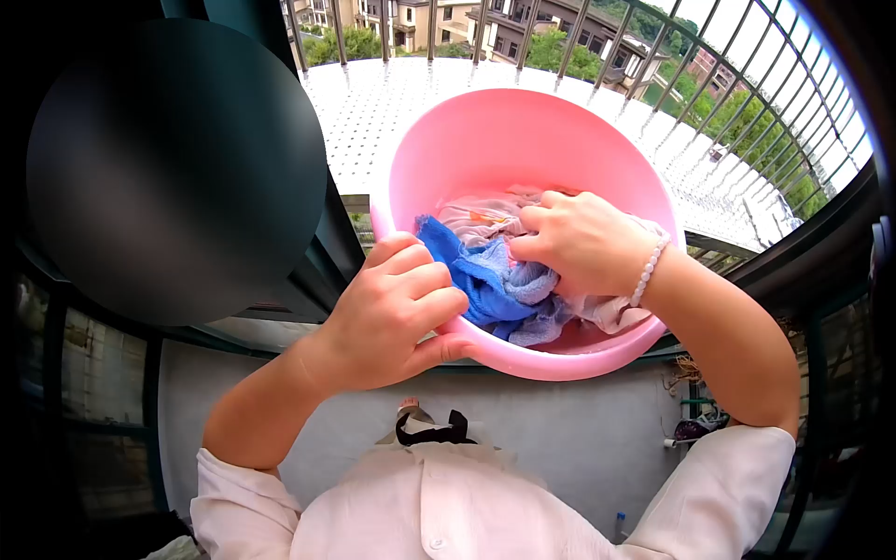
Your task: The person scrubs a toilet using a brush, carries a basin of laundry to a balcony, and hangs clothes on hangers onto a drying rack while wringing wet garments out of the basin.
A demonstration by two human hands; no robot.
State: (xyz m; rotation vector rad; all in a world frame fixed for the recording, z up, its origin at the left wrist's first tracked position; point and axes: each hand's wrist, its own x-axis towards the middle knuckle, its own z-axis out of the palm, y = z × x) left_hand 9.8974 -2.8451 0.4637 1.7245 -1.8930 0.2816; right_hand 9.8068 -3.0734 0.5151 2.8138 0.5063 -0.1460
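Note:
A pink plastic basin (pixel 537 131) leans tilted toward me at the window sill, with wet cloths inside. My left hand (pixel 397 313) is closed over its near left rim, fingers bent at the edge of a blue towel (pixel 495 289). My right hand (pixel 588 245), with a beaded bracelet (pixel 651 271) on the wrist, reaches into the basin from the right. Its fingers are bent into the pile, between the blue towel and a pale pink cloth (pixel 476 217). The fingertips are partly hidden among the folds. More pale cloth (pixel 616 313) lies under the right wrist.
Behind the basin is a white perforated ledge (pixel 359 112) with metal railing bars (pixel 432 33). A dark window frame (pixel 327 243) stands at left, and a large dark blurred round shape (pixel 177 173) covers the upper left. Below is a grey floor (pixel 308 401).

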